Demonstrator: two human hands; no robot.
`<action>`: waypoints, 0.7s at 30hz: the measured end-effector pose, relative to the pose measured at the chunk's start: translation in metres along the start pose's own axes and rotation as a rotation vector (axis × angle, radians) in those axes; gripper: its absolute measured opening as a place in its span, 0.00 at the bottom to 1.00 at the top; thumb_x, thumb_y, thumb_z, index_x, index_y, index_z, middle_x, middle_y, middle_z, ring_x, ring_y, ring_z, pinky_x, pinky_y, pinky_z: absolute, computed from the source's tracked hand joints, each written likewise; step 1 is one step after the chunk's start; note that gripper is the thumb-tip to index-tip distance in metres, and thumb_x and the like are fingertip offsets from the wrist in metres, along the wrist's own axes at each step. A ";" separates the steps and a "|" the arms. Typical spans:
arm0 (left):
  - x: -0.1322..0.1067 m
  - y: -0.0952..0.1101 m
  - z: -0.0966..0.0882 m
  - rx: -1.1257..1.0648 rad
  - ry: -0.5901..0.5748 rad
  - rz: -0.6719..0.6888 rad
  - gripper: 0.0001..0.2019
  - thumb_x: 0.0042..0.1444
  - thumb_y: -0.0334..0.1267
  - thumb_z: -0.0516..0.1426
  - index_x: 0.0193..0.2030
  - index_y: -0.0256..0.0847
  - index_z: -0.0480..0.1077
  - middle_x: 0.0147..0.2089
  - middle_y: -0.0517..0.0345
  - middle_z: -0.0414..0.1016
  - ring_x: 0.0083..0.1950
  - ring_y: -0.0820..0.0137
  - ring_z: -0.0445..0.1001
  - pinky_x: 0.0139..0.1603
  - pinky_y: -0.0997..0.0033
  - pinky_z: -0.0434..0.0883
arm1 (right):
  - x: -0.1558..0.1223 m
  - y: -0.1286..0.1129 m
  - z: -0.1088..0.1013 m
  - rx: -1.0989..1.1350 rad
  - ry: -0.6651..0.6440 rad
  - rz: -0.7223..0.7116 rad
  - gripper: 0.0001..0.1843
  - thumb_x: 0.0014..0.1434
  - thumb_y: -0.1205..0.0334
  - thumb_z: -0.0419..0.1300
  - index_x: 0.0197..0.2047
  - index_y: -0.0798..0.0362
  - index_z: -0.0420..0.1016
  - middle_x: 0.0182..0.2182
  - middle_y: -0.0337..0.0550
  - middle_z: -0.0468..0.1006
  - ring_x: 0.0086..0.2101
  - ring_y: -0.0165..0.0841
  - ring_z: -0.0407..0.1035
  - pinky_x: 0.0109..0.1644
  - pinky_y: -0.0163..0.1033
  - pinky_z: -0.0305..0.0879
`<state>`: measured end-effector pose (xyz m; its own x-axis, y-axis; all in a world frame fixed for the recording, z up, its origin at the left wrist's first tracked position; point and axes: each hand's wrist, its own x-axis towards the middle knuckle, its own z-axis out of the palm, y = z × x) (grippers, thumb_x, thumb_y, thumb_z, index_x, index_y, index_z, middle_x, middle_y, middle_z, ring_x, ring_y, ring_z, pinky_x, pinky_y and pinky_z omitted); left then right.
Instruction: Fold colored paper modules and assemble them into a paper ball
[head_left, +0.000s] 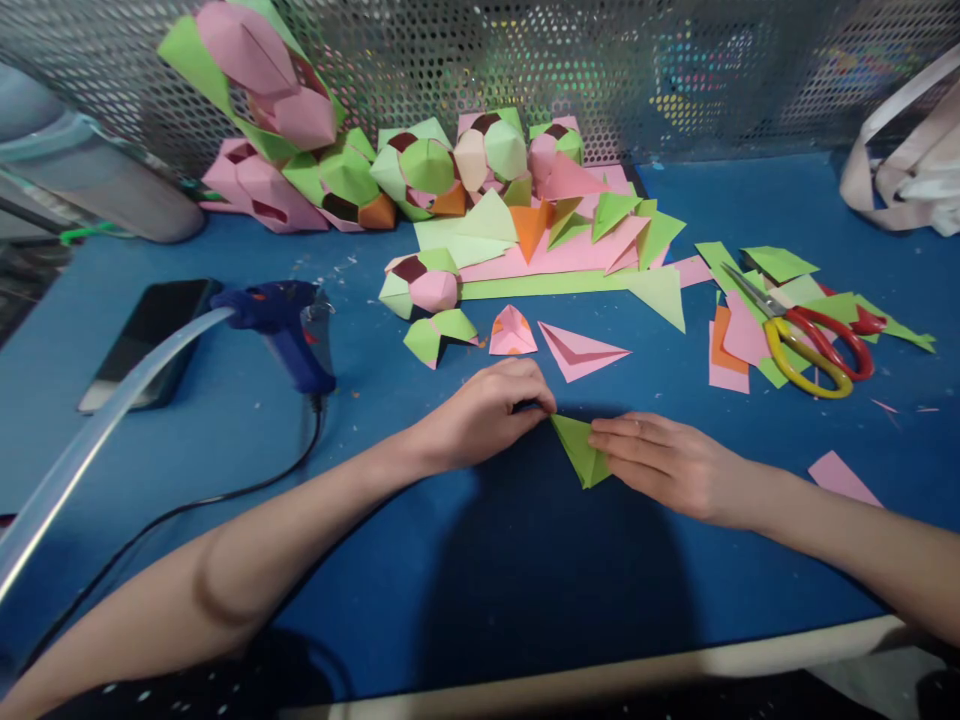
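Here's the left hand (491, 412), curled, its thumb and fingertips closed in a pinch at the near-left corner of a folded green paper triangle (577, 448). The triangle sits just right of those fingertips, one point aimed toward the person. Coming in from its other side is the right hand (675, 465), palm down, fingers stretched out and close together, the tips laid flat over the triangle's right part; it presses rather than grips. So the green paper lies squarely between the two hands, on the blue tabletop (360, 600).

Just beyond the left hand's knuckles we have a pink folded piece with orange patches (513, 335), and right beside it a pink folded triangle (579, 352). Near the same hand, ahead and slightly left, a green folded piece (439, 335) stands with a notch underneath.

Well to the left of the left hand, a blue hot glue gun (274, 305) trails its cord, a long translucent glue stick crossing over a smartphone (169, 325).

Over beyond the right hand, off to its right, red-and-yellow-handled scissors (777, 312) rest on paper scraps, while a pink paper slip (844, 478) lies beside the right forearm. Far ahead of both hands, multicoloured paper balls (427, 165) line up along a perforated metal panel (615, 80).
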<state>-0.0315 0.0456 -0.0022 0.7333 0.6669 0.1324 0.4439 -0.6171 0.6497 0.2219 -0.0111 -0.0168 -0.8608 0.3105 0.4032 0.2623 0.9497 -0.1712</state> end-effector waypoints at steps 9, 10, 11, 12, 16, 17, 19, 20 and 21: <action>0.000 -0.001 0.000 0.003 -0.015 0.014 0.08 0.58 0.26 0.54 0.34 0.38 0.74 0.35 0.54 0.72 0.38 0.71 0.70 0.40 0.72 0.68 | -0.002 0.000 0.000 -0.018 -0.007 0.001 0.08 0.64 0.72 0.54 0.42 0.63 0.74 0.49 0.59 0.77 0.57 0.45 0.64 0.54 0.50 0.70; 0.000 -0.001 0.000 0.002 -0.015 0.014 0.08 0.58 0.27 0.54 0.34 0.38 0.74 0.35 0.55 0.72 0.38 0.71 0.71 0.40 0.73 0.68 | -0.002 -0.001 0.000 -0.015 -0.001 0.004 0.08 0.64 0.72 0.54 0.42 0.63 0.74 0.48 0.59 0.77 0.57 0.45 0.64 0.54 0.50 0.70; 0.000 -0.002 0.000 0.002 -0.015 0.014 0.08 0.58 0.27 0.54 0.34 0.38 0.74 0.35 0.55 0.72 0.38 0.71 0.71 0.40 0.73 0.67 | -0.002 -0.001 0.001 -0.012 0.004 0.008 0.08 0.64 0.71 0.53 0.42 0.63 0.74 0.48 0.59 0.77 0.57 0.45 0.64 0.53 0.50 0.70; 0.000 -0.002 0.000 0.002 -0.015 0.014 0.08 0.58 0.27 0.54 0.34 0.38 0.74 0.35 0.55 0.72 0.38 0.71 0.71 0.40 0.73 0.67 | -0.001 -0.002 0.001 -0.010 0.009 0.014 0.09 0.64 0.71 0.53 0.42 0.63 0.74 0.48 0.59 0.77 0.57 0.44 0.65 0.53 0.50 0.70; 0.000 -0.002 0.001 0.001 -0.017 0.013 0.08 0.58 0.27 0.54 0.34 0.38 0.74 0.34 0.55 0.72 0.37 0.71 0.70 0.39 0.72 0.67 | 0.000 -0.004 0.001 -0.011 0.006 0.065 0.10 0.65 0.71 0.52 0.42 0.62 0.74 0.48 0.57 0.78 0.56 0.43 0.65 0.53 0.49 0.70; 0.000 -0.002 0.001 0.000 -0.016 0.013 0.08 0.58 0.27 0.54 0.34 0.38 0.74 0.34 0.55 0.72 0.37 0.71 0.70 0.39 0.72 0.67 | 0.000 -0.005 0.001 -0.012 -0.004 0.078 0.11 0.65 0.71 0.51 0.43 0.61 0.74 0.48 0.57 0.77 0.57 0.43 0.65 0.52 0.49 0.70; 0.000 -0.002 0.001 -0.002 -0.015 0.010 0.08 0.58 0.27 0.53 0.34 0.38 0.74 0.34 0.55 0.72 0.38 0.71 0.70 0.39 0.72 0.67 | -0.001 -0.006 0.000 -0.019 -0.018 0.090 0.13 0.66 0.71 0.48 0.47 0.61 0.73 0.50 0.56 0.77 0.57 0.42 0.64 0.52 0.49 0.70; 0.000 -0.003 0.001 -0.004 -0.014 0.008 0.08 0.58 0.27 0.54 0.34 0.38 0.74 0.35 0.55 0.72 0.38 0.71 0.70 0.40 0.72 0.67 | -0.001 -0.007 0.000 -0.024 -0.023 0.090 0.15 0.66 0.71 0.47 0.48 0.60 0.73 0.50 0.56 0.76 0.58 0.42 0.63 0.52 0.49 0.70; 0.000 -0.003 0.001 -0.004 -0.014 0.005 0.08 0.58 0.27 0.54 0.34 0.38 0.74 0.35 0.55 0.72 0.38 0.71 0.70 0.40 0.72 0.67 | -0.001 -0.007 0.000 -0.032 -0.027 0.087 0.15 0.66 0.71 0.47 0.49 0.60 0.73 0.50 0.56 0.76 0.58 0.42 0.63 0.52 0.50 0.70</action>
<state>-0.0324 0.0470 -0.0045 0.7430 0.6575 0.1252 0.4377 -0.6188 0.6523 0.2208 -0.0185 -0.0164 -0.8458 0.3908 0.3632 0.3498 0.9202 -0.1755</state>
